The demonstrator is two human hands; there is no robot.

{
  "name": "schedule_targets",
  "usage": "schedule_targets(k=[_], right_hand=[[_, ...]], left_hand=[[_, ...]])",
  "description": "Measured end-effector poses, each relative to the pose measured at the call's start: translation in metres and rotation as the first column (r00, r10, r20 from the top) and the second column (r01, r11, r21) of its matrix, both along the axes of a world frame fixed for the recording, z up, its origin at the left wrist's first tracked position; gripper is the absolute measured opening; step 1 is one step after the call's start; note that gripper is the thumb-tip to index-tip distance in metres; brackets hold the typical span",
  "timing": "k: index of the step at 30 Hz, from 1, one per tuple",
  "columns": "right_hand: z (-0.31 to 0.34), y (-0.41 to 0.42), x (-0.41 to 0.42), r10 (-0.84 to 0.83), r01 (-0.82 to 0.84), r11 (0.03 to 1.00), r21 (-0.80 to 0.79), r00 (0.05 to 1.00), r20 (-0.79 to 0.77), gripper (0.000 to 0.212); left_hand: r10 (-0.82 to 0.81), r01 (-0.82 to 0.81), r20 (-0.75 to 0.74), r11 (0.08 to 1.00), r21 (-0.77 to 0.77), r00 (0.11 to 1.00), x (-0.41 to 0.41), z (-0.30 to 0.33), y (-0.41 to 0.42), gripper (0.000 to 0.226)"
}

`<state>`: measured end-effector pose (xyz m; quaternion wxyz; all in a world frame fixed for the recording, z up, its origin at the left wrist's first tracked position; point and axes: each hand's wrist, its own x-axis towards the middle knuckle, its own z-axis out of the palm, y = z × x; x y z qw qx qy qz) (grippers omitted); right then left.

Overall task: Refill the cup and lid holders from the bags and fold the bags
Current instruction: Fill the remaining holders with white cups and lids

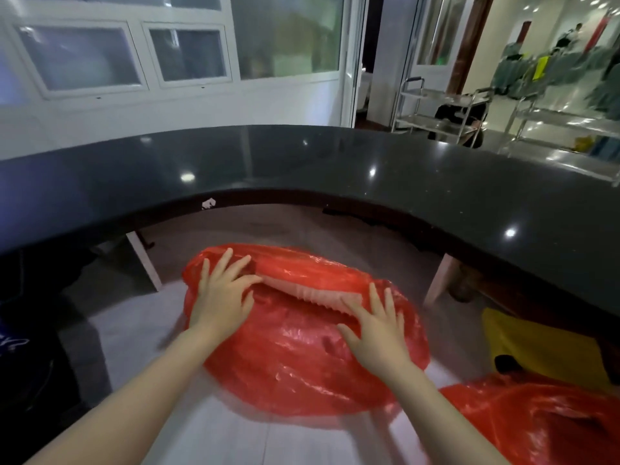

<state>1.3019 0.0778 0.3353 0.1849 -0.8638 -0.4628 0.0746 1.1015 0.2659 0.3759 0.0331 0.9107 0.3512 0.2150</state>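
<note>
Glossy crinkled red plastic bag (302, 347); polished dark stone counter (335, 162).

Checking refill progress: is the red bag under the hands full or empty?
Not empty: a ribbed pale stack shows through the red bag, between left hand and right hand.

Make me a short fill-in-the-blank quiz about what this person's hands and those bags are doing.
1. Both hands, the left hand and the right hand, rest on a crinkly plastic bag coloured ____.
2. A ribbed stack of pale cups shows ____ the two hands.
3. The curved glossy countertop is ____ in colour.

Missing words: red; between; black
</note>
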Motion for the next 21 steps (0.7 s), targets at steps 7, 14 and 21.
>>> schedule_targets(k=[7,14,21], right_hand=[[-0.005,0.044,0.030,-0.039,0.038,0.997,-0.064,0.999,-0.024,0.088],[0.010,0.094,0.054,-0.048,0.059,0.975,-0.212,0.997,0.054,0.101],[0.008,0.126,0.076,-0.017,-0.020,0.958,-0.286,0.992,-0.125,0.112]], left_hand=[[0.015,0.001,-0.088,0.982,0.188,0.996,0.003,-0.002,0.033,0.041],[-0.038,0.003,-0.364,0.995,-0.098,0.930,0.013,-0.009,0.088,0.079],[-0.136,-0.010,-0.437,0.949,-0.315,0.889,0.025,-0.037,0.122,0.103]])
